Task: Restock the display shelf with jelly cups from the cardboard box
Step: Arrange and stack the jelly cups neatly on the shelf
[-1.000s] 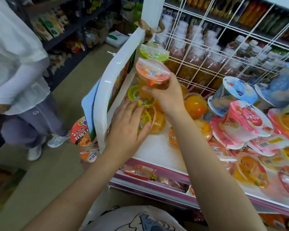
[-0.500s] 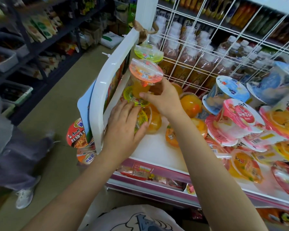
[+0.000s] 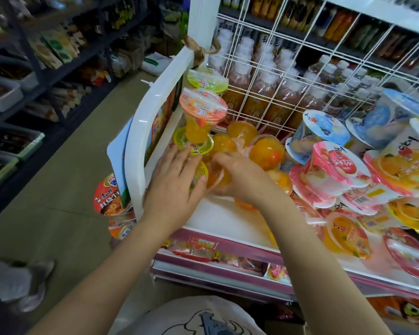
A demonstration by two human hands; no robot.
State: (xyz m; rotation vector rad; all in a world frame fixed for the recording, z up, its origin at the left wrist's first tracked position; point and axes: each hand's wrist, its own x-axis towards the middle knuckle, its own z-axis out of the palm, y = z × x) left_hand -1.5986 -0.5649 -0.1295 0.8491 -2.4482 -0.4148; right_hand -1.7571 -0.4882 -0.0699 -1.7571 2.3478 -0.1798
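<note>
head view: left hand [image 3: 173, 183] lay flat, fingers straight, against yellow-lidded jelly cup [image 3: 198, 174] on display shelf [image 3: 218, 218]; right hand [image 3: 237, 180] curled fingers round orange jelly cup [image 3: 217, 176] beside it.

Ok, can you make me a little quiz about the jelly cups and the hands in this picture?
1. True or false: the orange-lidded clear plastic jelly cup stands upright on an upside-down cup.
2. Which hand lies flat on the yellow-lidded jelly cups by the white plastic side rail?
A. left hand
B. right hand
3. Fill in: behind the cups, the bottles stand behind a white wire ____.

Key: 1 true; 2 A; 3 grid.
</note>
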